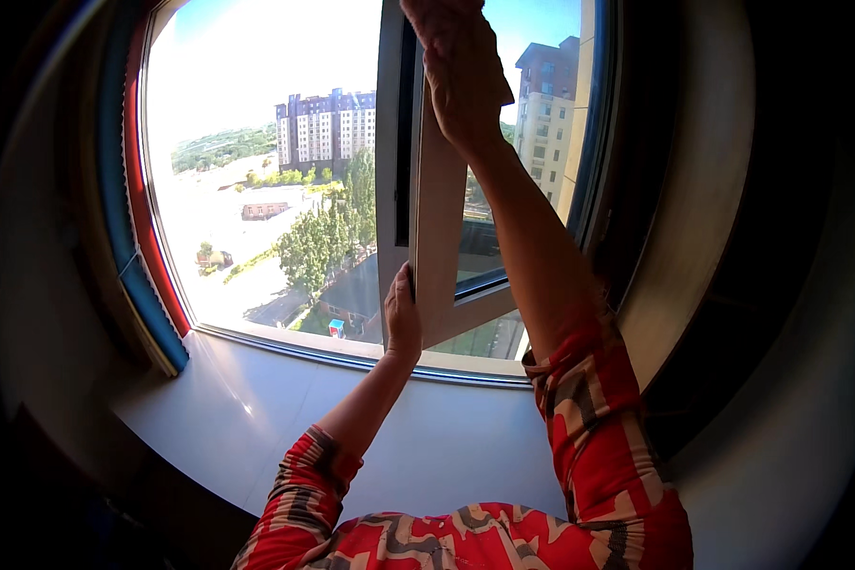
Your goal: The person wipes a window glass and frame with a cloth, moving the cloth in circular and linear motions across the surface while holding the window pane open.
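A pale-framed window sash [435,209] stands ajar, tilted inward from the window in front of me. My left hand [404,321] is closed on the lower part of its upright edge, with the fingertips partly out of sight. High above, my right hand [464,100] reaches to the upper part of the same sash. It is closed on a pinkish cloth [442,19], pressed against the frame and cut off by the top of the view. My right forearm crosses in front of the sash's glass pane [479,249].
A wide white windowsill [418,432] lies below the window. The fixed window pane [247,218] is on the left, beside a red and blue curtain edge [141,256]. Outside are trees and tall buildings. A pale window reveal [698,228] rises at the right.
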The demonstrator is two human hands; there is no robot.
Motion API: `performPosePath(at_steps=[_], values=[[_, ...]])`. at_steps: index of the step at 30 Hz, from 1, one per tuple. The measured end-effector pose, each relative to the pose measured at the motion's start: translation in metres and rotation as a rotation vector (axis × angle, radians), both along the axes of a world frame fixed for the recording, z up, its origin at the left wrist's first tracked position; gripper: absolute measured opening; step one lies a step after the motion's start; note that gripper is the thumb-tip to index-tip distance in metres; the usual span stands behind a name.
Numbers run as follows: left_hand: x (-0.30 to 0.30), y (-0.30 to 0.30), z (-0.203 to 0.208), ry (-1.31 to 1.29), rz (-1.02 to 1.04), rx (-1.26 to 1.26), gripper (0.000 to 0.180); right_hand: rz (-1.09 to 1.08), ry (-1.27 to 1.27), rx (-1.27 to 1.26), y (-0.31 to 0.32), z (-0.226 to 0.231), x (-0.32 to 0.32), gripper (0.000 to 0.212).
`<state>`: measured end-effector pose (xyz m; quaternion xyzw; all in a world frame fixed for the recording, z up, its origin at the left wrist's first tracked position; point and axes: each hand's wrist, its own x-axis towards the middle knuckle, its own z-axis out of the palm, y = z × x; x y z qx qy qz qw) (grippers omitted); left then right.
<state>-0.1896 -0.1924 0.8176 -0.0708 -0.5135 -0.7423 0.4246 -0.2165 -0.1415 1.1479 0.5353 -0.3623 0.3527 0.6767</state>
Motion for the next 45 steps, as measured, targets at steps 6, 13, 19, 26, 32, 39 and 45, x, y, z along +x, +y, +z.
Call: performPosePath(at_steps=[6, 13, 19, 26, 32, 39, 45], values=[[-0.01, -0.018, -0.023, -0.002, -0.067, 0.058, 0.05, -0.283, -0.29, 0.296, 0.044, -0.214, 0.04, 0.05], [-0.001, 0.0, -0.011, 0.247, -0.246, 0.101, 0.042, -0.453, -0.475, 0.603, 0.058, -0.285, 0.004, 0.042], [0.016, 0.0, -0.004, -0.031, -0.032, 0.096, 0.05, -0.438, -0.001, -0.049, 0.038, -0.19, -0.043, 0.04], [0.006, -0.014, -0.018, -0.052, 0.017, 0.062, 0.05, -0.501, -0.332, 0.119, 0.067, -0.108, -0.069, 0.059], [0.0, -0.005, -0.014, -0.031, -0.038, 0.093, 0.051, -0.073, -0.43, -0.026, 0.091, -0.124, -0.09, 0.033], [0.037, -0.027, 0.068, 0.039, 0.248, -0.267, 0.06, 0.513, -0.86, 0.021, 0.149, -0.241, -0.017, 0.023], [0.051, -0.022, 0.225, 0.249, 0.734, -0.731, 0.077, 0.523, -1.31, 0.004, 0.234, -0.362, 0.052, 0.037]])
